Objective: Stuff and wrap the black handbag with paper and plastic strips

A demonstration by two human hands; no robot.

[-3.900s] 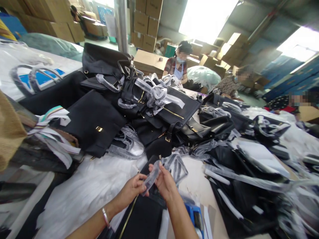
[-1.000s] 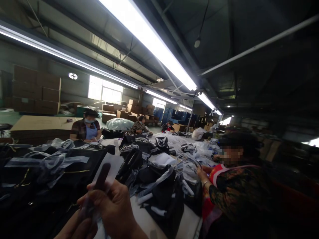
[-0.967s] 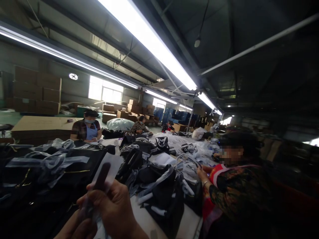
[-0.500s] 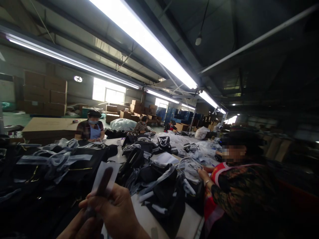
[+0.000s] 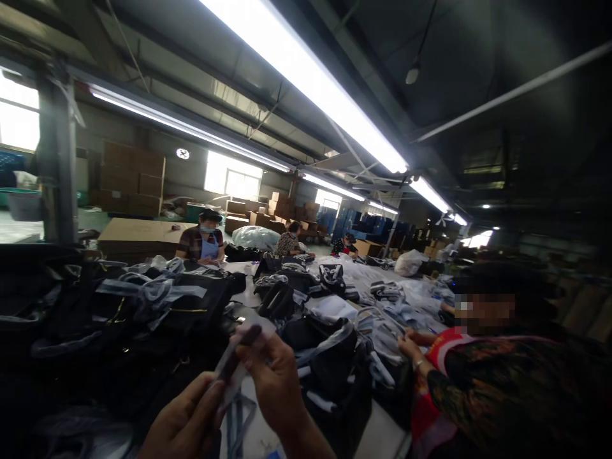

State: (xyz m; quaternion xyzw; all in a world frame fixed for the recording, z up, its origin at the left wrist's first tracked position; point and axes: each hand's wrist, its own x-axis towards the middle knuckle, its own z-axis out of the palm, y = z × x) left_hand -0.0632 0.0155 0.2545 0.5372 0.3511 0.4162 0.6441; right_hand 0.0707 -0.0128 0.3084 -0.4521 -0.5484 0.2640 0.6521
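Observation:
In the head view, a dark strap-like strip [image 5: 233, 364] with a translucent white wrapping around it slants between my two hands. My left hand [image 5: 189, 413] pinches its lower end between thumb and fingers. Its upper end is in my right hand [image 5: 275, 376], where thumb and fingers are closed on the strip and the wrapping. Motion blur softens the edges here, so the strip's exact kind cannot be made out. Behind my hands lie black bags [image 5: 329, 357] with handles wrapped in clear film.
More black bags [image 5: 191, 305] are heaped at the left. A co-worker in a red apron [image 5: 442, 357] is close on the right, hands on a wrapped bag. Other people sit across the table [image 5: 382, 417]. Cardboard boxes [image 5: 129, 172] and a metal post [image 5: 60, 153] stand farther back.
My view has turned left, so the scene sits farther right. The right hand has moved to the strip's upper end, while the left hand grips the lower part.

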